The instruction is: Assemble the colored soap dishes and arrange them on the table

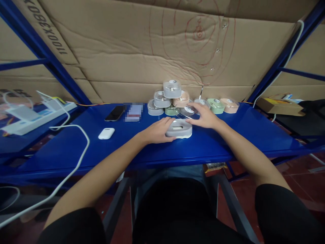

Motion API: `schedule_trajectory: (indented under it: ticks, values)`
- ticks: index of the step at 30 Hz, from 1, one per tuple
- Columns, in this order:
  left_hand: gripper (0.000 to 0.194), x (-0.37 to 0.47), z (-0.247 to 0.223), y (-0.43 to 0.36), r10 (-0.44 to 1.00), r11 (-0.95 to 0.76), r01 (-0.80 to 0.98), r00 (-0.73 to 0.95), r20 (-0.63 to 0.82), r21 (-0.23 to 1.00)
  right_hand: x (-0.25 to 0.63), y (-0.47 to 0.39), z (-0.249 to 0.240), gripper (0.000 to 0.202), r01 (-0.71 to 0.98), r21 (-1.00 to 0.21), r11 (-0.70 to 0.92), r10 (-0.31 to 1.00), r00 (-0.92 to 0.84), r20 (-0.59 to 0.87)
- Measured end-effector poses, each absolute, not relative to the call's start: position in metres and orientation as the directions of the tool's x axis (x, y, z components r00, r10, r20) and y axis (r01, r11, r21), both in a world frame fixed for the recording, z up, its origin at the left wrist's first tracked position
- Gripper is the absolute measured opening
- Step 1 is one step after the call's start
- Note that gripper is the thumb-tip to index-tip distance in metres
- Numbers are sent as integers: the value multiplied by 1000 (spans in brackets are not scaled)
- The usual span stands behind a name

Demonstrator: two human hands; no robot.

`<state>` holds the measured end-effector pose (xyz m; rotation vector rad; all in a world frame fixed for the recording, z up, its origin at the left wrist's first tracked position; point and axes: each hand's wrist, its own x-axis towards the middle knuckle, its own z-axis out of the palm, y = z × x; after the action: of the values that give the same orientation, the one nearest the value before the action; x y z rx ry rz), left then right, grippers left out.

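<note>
A grey oval box (183,130) sits near the front of the blue table, its top uncovered and a small pale piece inside. Around its left side my left hand (158,131) is closed, thumb at the front. My right hand (203,116) holds a clear lid (188,114), tilted above the box's back right edge. Right behind are similar lidded boxes in grey, green and peach, stacked in a pyramid with a grey one (172,89) on top. A green box (215,105) and a peach box (229,105) stand to the right.
On the table's left lie a black phone (114,113), a blurred card-like item (134,112) and a white earphone case (106,133). A white cable (85,135) loops at the left near a power strip (38,118). Blue posts flank the cardboard wall (122,44).
</note>
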<state>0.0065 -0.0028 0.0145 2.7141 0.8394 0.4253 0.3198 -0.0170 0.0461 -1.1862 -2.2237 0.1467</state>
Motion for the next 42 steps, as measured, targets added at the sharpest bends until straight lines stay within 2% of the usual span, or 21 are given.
schedule_trajectory:
  ticks: [2, 4, 8, 11, 15, 21, 25, 32, 42]
  values:
    - [94, 7, 12, -3, 576, -802, 498, 790, 209, 328, 320, -17, 45, 87, 713, -356, 605, 777, -429, 461]
    - [103, 8, 9, -2, 596, -782, 497, 773, 218, 376, 319, -17, 43, 87, 699, -344, 628, 760, -454, 465]
    - [139, 14, -3, 4, 650, -686, 423, 722, 238, 592, 312, -20, 39, 88, 635, -323, 701, 703, -541, 463]
    - [152, 19, -13, 11, 671, -623, 332, 692, 267, 708, 304, -24, 37, 89, 610, -306, 731, 677, -589, 442]
    - [156, 20, -22, 16, 712, -544, 284, 654, 256, 790, 300, -27, 33, 87, 617, -291, 731, 677, -600, 427]
    - [157, 18, -21, 17, 711, -518, 216, 647, 276, 827, 302, -21, 24, 87, 612, -312, 727, 687, -630, 363]
    - [151, 19, -18, 16, 689, -536, 194, 663, 293, 822, 302, -20, 23, 88, 619, -306, 723, 691, -639, 338]
    - [146, 16, -19, 19, 707, -561, 277, 650, 278, 780, 298, -27, 29, 86, 592, -300, 747, 664, -675, 321]
    - [144, 16, -20, 20, 670, -594, 244, 677, 304, 767, 292, -29, 30, 89, 617, -291, 731, 682, -672, 288]
